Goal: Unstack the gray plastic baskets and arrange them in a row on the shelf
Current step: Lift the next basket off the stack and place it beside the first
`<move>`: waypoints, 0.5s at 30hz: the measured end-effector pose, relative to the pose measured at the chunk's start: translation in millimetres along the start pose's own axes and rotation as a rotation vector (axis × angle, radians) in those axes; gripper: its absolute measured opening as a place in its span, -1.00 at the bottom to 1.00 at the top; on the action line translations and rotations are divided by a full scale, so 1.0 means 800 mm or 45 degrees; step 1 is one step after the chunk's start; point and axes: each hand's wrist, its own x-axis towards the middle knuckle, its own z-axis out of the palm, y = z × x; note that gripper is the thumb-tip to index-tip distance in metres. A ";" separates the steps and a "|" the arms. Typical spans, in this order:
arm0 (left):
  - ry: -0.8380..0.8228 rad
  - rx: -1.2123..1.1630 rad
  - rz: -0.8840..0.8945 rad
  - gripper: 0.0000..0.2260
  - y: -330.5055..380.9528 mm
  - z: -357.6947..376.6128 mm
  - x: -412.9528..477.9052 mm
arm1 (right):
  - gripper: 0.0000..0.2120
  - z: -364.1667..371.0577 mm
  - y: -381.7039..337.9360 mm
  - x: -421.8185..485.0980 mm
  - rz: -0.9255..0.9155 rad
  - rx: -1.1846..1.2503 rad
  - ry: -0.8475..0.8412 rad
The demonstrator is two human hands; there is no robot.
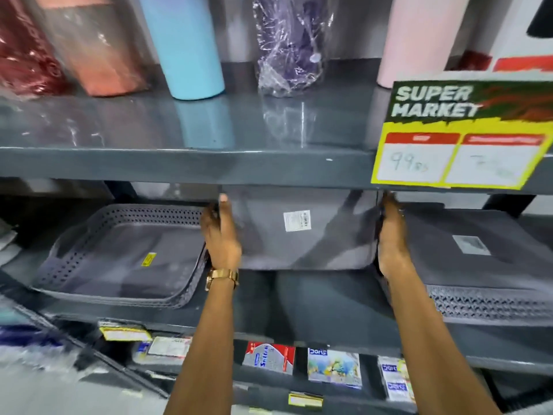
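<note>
Holding the flat gray plastic basket (302, 232) tilted, its base toward me, I clamp its short sides with my left hand (221, 235) and right hand (392, 238). It hangs above the bare dark shelf (314, 301), between the gray perforated basket stack (119, 253) and the other gray basket (478, 265).

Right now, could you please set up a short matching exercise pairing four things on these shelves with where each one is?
Things:
1. blue tumbler
2. held basket
3. price sign
4. basket stack

Places:
A. middle shelf, left of the left hand
B. hanging at the upper shelf's front edge, on the right
C. standing on the upper shelf
D. between the left hand and the right hand, tilted up

Pairs: 1-C, 2-D, 3-B, 4-A
</note>
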 end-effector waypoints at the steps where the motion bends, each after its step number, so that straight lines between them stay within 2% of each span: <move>1: 0.025 -0.079 -0.014 -0.47 0.005 -0.002 -0.003 | -0.41 -0.003 -0.008 -0.006 0.023 0.072 -0.012; 2: 0.032 -0.141 -0.059 -0.56 0.010 -0.005 -0.008 | -0.46 -0.010 -0.014 -0.013 0.057 0.114 -0.018; 3: 0.019 -0.196 -0.120 -0.55 0.007 -0.009 -0.012 | -0.40 -0.015 -0.016 -0.021 0.099 0.133 -0.030; 5: 0.007 -0.205 -0.268 -0.35 -0.003 -0.021 -0.025 | -0.08 -0.029 -0.006 -0.039 0.208 0.121 0.004; 7: 0.012 -0.113 -0.395 -0.33 -0.015 -0.037 -0.042 | 0.13 -0.042 0.013 -0.056 0.264 0.021 0.059; 9: -0.019 -0.107 -0.429 -0.40 -0.032 -0.053 -0.056 | 0.04 -0.049 0.026 -0.074 0.294 -0.223 0.081; 12: -0.071 -0.066 -0.497 -0.44 -0.053 -0.073 -0.074 | -0.24 -0.057 0.041 -0.096 0.273 -0.443 0.099; 15: -0.085 0.266 -0.389 -0.55 -0.071 -0.089 -0.080 | -0.34 -0.067 0.068 -0.110 0.293 -0.545 0.038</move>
